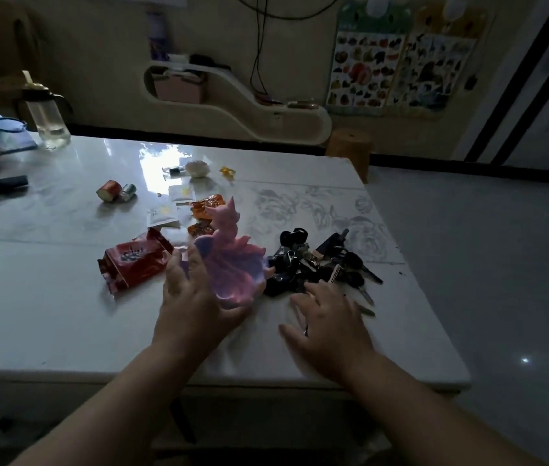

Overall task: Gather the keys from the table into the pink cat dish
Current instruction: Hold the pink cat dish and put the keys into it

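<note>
so nearest the camera, the right hand (328, 326) hovers flat with fingers spread wide and holding nothing, just short of the keys (317, 264), looks set to scoop them. left hand (192, 297) is open too, cupped against the pink cat dish (232, 264), probably to steady it. keys sit piled on the table (300, 351), touching the dish's right edge, with a red snack packet (133, 260) off left

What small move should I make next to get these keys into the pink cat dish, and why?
Probably close the right hand over the heap of dark keys and lift a bunch. That hand hovers open just short of the heap, the pink cat-shaped dish looks empty, and the left hand already steadies it.
</note>
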Demonstrator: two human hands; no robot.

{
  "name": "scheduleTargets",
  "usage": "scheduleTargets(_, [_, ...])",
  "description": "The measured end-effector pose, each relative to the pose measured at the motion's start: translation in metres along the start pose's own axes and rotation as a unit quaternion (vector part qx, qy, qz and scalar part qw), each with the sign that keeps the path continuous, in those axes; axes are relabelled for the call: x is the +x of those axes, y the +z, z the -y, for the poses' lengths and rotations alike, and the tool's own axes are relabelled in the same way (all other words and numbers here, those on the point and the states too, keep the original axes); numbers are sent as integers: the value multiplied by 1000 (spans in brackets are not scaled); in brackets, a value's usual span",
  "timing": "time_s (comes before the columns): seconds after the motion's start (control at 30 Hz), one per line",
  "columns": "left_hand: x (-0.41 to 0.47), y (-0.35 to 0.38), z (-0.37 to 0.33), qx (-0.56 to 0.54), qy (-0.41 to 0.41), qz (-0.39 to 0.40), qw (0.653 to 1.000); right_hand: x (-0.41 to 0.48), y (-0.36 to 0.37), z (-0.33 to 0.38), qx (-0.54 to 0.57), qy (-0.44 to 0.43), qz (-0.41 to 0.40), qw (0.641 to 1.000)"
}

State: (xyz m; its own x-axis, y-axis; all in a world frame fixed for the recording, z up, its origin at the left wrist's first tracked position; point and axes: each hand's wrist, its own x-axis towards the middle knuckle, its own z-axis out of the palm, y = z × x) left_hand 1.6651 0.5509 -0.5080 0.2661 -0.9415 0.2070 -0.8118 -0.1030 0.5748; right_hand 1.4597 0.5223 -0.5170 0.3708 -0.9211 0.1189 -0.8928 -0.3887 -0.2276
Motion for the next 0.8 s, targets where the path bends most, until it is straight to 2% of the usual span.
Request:
scheduleTargets(0.1, [8,-1,7,-2,33,-6,999,1,6,-3,13,-2,-11,1000])
scheduleTargets(0.37, [31,-1,31,-74,90,49,992,2,2,-4,24,-4,-2,1000])
scheduleTargets(0.43, [33,2,32,-102,84,58,989,2,-6,-7,40,19,-53,998])
scheduleTargets(0.5, [34,4,31,-135,66,56,987,6,-17,-17,53,80,-142,985])
scheduleTargets(0.53, [35,5,30,-139,61,52,987,10,-23,-25,49,120,-163,978])
scheduleTargets(0.57, [35,5,30,-137,61,50,987,14,-29,-34,34,159,-154,975])
scheduleTargets(0.7, [37,5,30,-134,76,42,987,27,-43,-57,25,256,-19,966])
scheduleTargets(0.8, [36,6,32,-133,81,35,987,27,-44,-59,43,269,-28,962])
